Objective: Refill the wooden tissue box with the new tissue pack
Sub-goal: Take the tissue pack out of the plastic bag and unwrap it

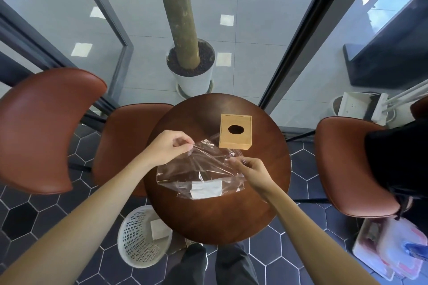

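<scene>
Both hands pinch the mouth of a clear plastic bag [199, 170] that lies across the round wooden table [217, 215]. The left hand [170, 147] holds the far-left edge of the film between thumb and fingertips, lifted a little off the tabletop; the right hand [253, 172] pinches the opposite edge nearer the person, fingers curled tight on the plastic. Between them the film is stretched and creased, so the opening looks partly spread.

Inside the bag, toward its near end, sits the white tissue pack [206, 189], flat on the table and well short of the opening. The wooden tissue box [235, 131] stands just beyond the bag, its lid on and the oval slot facing up; a fold of film appears to touch its near side.

The step in hand seems to be opening the bag to free the pack. It would go best if the two pinches draw apart evenly, keeping the mouth wide, since thin film tends to cling and collapse. One hand could then hold the mouth while the other reaches in or tips the pack out toward the box. Pulling too sharply may drag the bag against the box and shift it toward the table's edge.

A white plastic basket [136, 240] stands on the floor below, a likely place for the empty wrapper.
</scene>
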